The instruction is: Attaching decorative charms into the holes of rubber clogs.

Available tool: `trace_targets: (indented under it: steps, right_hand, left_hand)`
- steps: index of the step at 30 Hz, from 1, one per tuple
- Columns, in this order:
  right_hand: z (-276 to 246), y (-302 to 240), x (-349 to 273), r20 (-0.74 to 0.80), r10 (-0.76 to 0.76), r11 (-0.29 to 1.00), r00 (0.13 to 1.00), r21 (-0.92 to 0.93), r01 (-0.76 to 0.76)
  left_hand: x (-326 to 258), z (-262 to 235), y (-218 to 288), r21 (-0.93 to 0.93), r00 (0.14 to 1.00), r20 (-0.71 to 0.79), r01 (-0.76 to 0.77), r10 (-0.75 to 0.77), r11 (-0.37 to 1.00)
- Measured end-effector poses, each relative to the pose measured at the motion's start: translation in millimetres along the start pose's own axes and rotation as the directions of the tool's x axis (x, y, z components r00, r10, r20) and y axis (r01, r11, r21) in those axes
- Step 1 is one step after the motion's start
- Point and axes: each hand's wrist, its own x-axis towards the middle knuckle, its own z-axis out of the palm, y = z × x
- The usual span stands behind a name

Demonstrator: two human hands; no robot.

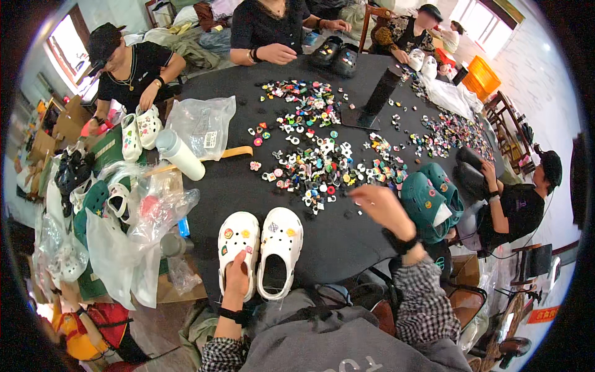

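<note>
A pair of white clogs stands at the table's near edge, toes pointing away from me. My left hand (236,277) grips the left white clog (239,227) at its opening, the thumb on top and the other fingers hidden. Several colourful charms sit in the holes of both shoes. The right white clog (282,229) stands close beside it, untouched. Out over the table, my right hand (383,209) is at the near edge of a spread of loose shoe charms (319,170). Its fingers point left and are smeared, so their grip is unclear.
Green clogs (427,201) stand right of my right hand. A black stand (379,93) rises beyond the charms. A white bottle (180,155), plastic bags (201,127) and more clogs crowd the left. Co-workers sit around the dark table (217,186), some handling shoes.
</note>
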Motion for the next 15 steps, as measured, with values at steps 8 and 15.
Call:
trace_targets:
  steps: [8,15]
  right_hand:
    - [130,13,93,0.015,-0.133,0.972,0.991,-0.191,0.133]
    - [163,39,98,-0.013,-0.219,0.918,0.976,-0.342,0.202]
  left_hand:
    - [-8,11,5,-0.005,1.000,-0.016,-0.011,0.011,1.000]
    - [-9,9,6,-0.003,0.999,-0.035,-0.010,0.010,1.000]
